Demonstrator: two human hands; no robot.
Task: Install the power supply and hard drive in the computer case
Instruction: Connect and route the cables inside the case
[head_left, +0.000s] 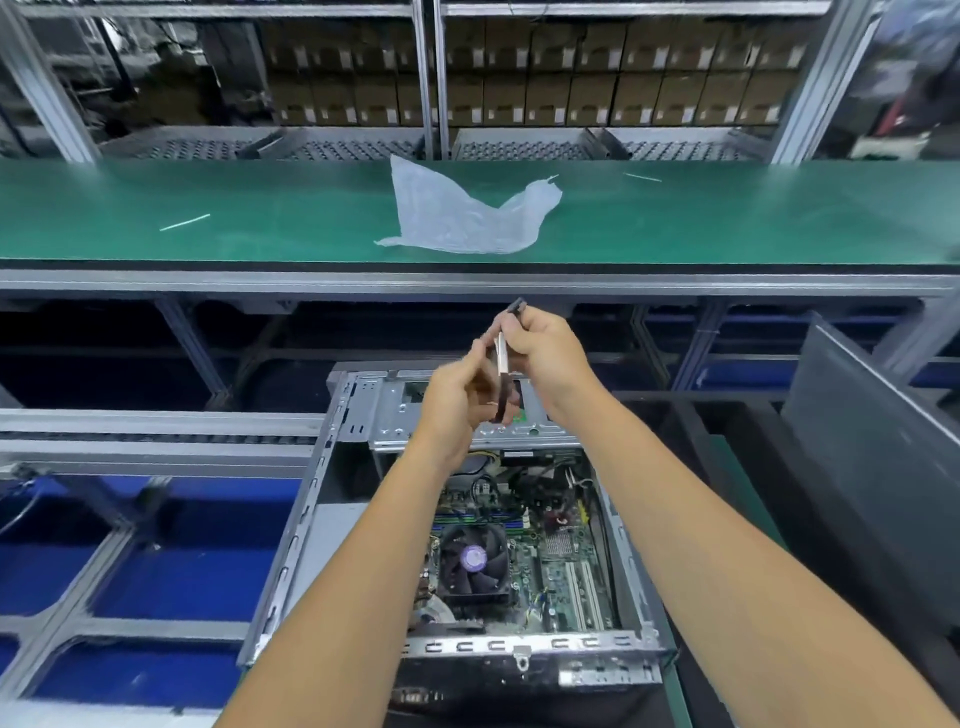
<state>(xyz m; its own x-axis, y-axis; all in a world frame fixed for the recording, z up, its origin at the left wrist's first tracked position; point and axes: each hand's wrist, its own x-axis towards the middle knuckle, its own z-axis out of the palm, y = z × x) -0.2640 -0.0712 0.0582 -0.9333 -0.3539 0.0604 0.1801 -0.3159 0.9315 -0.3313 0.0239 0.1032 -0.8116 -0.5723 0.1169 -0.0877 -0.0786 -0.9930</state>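
Open computer case (306, 525) below, both hands (457, 410) (545, 348) grip-pinching a cable (503, 358); plastic bag (462, 213) beyond.

The computer case (467, 530) lies open directly below my hands (498, 374). Behind the case runs the worktop (208, 208), with a plastic bag (457, 218) on it. Behind the worktop stand stacked boxes (571, 78). A panel (872, 441) leans right of the case.
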